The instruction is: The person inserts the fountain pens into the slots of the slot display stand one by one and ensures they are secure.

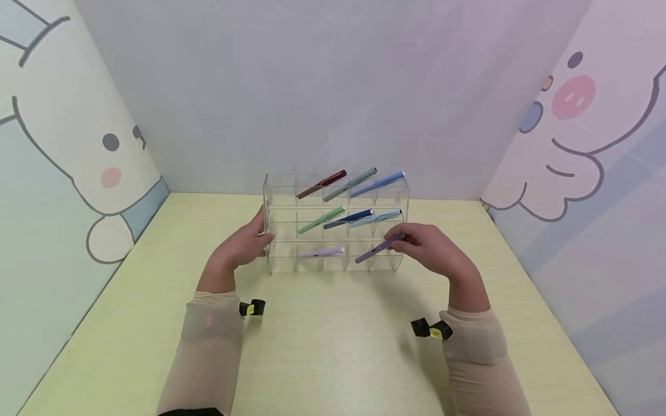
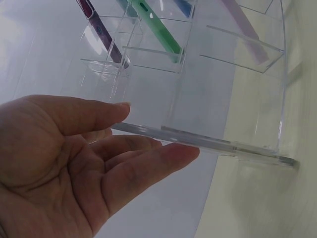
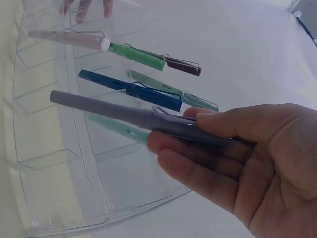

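A clear pen rack [image 1: 283,264] with three tiers stands on the table, holding several slanted pens. My left hand [image 1: 243,241] grips its left side panel, thumb on one side and fingers on the other, as the left wrist view shows. My right hand [image 1: 429,245] pinches a purple pen [image 3: 119,113] by its clip end, in front of the rack's lower right part. On the bottom tier lies a pale lilac pen [image 1: 322,253]. Green [image 1: 321,220], dark blue [image 1: 348,219] and light blue [image 1: 376,219] pens sit in the middle tier.
The top tier bears a dark red pen [image 1: 321,185], a grey-green pen [image 1: 351,185] and a blue pen [image 1: 377,184]. Behind the rack rises a grey wall [image 1: 333,86]; cartoon-printed panels flank the pale yellow table [image 1: 322,346].
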Available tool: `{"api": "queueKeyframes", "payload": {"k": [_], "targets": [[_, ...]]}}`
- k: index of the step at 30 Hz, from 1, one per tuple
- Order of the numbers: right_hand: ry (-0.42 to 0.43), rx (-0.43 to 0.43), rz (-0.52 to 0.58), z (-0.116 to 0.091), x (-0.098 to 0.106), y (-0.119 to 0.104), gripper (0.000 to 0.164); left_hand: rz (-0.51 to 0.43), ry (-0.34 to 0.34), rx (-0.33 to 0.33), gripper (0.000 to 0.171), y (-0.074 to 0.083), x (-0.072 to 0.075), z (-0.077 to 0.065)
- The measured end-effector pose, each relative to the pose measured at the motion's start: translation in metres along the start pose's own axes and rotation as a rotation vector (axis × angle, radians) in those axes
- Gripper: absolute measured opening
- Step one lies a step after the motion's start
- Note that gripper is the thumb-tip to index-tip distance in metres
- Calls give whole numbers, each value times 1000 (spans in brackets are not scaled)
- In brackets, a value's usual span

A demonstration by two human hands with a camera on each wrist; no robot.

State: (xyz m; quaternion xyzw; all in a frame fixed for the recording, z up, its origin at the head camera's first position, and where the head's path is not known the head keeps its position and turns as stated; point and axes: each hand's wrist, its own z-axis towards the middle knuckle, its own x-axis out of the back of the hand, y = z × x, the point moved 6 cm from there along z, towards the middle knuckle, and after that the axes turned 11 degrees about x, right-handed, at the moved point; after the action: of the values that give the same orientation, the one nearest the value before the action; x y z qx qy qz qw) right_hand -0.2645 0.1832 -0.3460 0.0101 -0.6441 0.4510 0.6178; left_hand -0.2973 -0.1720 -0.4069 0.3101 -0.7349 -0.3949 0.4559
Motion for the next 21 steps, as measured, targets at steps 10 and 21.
{"api": "queueKeyframes", "payload": {"k": [10,21], "targets": [[109,70,37,2,2,-6,19,-5,-6,-1,78,0,0,-1],[-2,33,12,19,-29,-1,19,3,4,13,79,0,1,-1]]}}
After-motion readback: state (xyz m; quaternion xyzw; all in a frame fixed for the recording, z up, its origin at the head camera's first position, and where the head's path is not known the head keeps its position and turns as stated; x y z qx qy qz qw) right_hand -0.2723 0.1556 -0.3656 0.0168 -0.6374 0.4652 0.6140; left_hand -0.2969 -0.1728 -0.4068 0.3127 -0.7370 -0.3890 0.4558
